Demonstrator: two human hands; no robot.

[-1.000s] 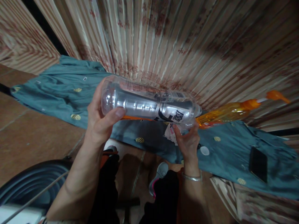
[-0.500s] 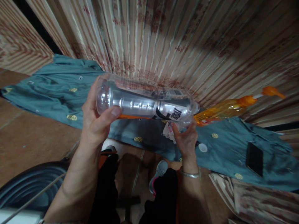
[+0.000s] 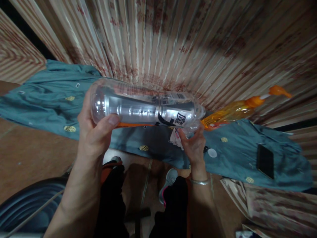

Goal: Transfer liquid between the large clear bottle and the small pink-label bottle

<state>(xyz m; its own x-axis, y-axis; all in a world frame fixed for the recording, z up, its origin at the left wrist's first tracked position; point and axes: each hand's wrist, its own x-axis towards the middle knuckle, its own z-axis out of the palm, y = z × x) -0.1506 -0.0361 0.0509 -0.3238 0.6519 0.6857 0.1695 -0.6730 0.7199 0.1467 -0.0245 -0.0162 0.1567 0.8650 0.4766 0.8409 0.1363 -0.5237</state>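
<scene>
A large clear plastic bottle [image 3: 143, 107] with a silver, black and orange label lies sideways in the air between my hands. My left hand [image 3: 95, 129] is wrapped round its base end, thumb in front. My right hand [image 3: 194, 142], with a bracelet at the wrist, grips the neck end from below. Beside that hand a crumpled whitish wrapper [image 3: 176, 138] shows; whether the fingers touch it I cannot tell. Just right of the bottle's neck is an orange-yellow pump bottle [image 3: 230, 114], tilted in view, with an orange pump head.
A teal cloth [image 3: 131, 140] covers the long surface beneath. On it are a black phone [image 3: 265, 161] and a small white disc [image 3: 212, 152]. Striped pleated curtains [image 3: 158, 43] hang behind. A dark ribbed round object [image 3: 32, 201] is at the lower left.
Both hands and the clear bottle appear slightly further left in the view, and the surroundings have shifted a little as well. The grip on the bottle is unchanged.
</scene>
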